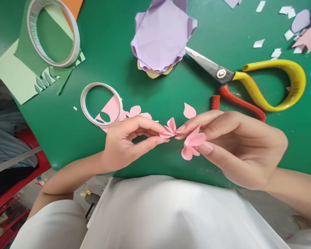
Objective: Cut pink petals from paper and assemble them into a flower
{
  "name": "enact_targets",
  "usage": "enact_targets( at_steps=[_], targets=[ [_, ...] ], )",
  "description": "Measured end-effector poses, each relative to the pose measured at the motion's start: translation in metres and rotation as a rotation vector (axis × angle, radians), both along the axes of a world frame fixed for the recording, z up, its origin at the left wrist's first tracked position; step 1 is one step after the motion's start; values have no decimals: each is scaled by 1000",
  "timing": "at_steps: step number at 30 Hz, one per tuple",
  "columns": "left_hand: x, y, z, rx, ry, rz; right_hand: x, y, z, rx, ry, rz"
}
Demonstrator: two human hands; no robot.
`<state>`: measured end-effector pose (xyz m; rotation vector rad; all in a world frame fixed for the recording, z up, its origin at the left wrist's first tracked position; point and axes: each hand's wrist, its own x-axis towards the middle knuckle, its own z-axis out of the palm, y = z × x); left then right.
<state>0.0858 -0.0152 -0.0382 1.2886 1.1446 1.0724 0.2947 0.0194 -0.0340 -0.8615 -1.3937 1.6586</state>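
Left hand point(128, 140) pinches folded pink paper flower point(169, 130); right hand point(245, 148) grips second paper flower point(194, 141), fingertips point(180, 129) at first. Both above green table point(150, 162). Looks like petal shaping; next move needs light, steady pressure.

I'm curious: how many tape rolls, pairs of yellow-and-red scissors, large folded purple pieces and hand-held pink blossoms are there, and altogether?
Tape rolls: 2
Yellow-and-red scissors: 1
Large folded purple piece: 1
Hand-held pink blossoms: 2
Total: 6
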Motion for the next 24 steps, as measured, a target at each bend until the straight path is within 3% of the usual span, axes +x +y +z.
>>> enact_targets(
  at_steps=[5,16,24],
  targets=[
    [-1,1,-1,38,20,-23,0,0,0,0,4,23],
    [-1,0,0,19,1,-6,-1,0,-1,56,-24,-64],
    [1,4,-3,268,121,59,-2,0,-9,116,-7,-47]
  ],
)
